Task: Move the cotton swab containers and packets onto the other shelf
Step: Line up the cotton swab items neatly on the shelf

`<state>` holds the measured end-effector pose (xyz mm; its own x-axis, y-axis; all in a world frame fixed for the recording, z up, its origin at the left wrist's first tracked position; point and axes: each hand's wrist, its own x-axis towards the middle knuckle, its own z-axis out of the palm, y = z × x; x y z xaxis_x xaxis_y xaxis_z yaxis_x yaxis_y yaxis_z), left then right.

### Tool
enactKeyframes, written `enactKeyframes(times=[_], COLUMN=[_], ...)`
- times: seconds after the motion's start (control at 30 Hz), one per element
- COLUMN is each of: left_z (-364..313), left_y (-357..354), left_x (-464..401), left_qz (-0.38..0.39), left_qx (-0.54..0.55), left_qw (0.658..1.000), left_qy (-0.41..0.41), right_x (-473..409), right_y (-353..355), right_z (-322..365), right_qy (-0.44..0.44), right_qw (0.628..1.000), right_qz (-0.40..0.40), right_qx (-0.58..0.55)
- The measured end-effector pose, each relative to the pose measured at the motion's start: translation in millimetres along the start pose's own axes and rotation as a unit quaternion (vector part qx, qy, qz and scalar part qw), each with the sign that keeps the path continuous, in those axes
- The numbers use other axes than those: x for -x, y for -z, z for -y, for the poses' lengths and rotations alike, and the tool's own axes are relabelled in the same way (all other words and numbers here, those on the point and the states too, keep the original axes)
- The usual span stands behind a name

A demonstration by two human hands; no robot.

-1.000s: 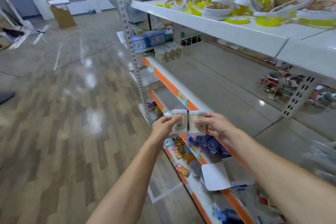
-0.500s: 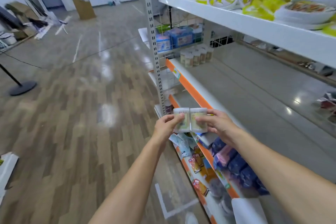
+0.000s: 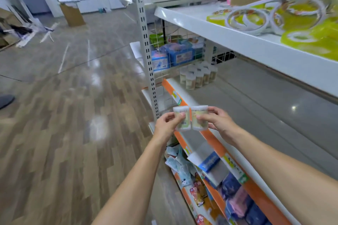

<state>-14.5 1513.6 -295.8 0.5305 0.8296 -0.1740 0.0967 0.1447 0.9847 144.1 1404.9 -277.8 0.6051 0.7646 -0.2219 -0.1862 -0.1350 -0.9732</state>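
Observation:
Two small clear cotton swab containers are held side by side in front of the shelf's orange edge. My left hand [image 3: 167, 126] grips the left container [image 3: 182, 118] and my right hand [image 3: 218, 122] grips the right container [image 3: 199, 118]. Further along the grey middle shelf [image 3: 256, 107], at its far end, stands a cluster of several similar cotton swab containers [image 3: 198, 76]. Both arms reach out from the bottom of the view.
A white top shelf [image 3: 237, 42] carries tape rolls [image 3: 292, 16]. Blue boxes [image 3: 175, 55] sit behind a wire divider past the shelf upright [image 3: 148, 60]. Lower shelves hold packets [image 3: 201, 192] and dark bags [image 3: 237, 193]. Wooden floor and a cardboard box [image 3: 72, 13] lie to the left.
The view has moved along the aisle toward the far end of the shelf; the cluster of containers looks closer. Both hands still hold the two containers together.

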Motion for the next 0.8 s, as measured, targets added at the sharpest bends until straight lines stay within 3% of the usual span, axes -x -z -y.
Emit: enactKeyframes(times=[0.17, 0.4, 0.8], left_z=[-4, -22, -40], left_y=[12, 39, 51], left_x=[-72, -179, -303], left_qz=[0.018, 0.101, 0.225], left_qx=[-0.02, -0.072, -0.14], left_qw=[1.0, 0.992, 0.962], left_qy=[-0.004, -0.032, -0.065], right_x=[-51, -132, -202], right_y=[-21, -56, -106], right_z=[6, -8, -14], right_qy=[0.013, 0.037, 0.059], right_qw=[0.999, 0.987, 0.933], right_qz=[-0.046, -0.158, -0.354], right_qx=[0.009, -0.003, 0.035])
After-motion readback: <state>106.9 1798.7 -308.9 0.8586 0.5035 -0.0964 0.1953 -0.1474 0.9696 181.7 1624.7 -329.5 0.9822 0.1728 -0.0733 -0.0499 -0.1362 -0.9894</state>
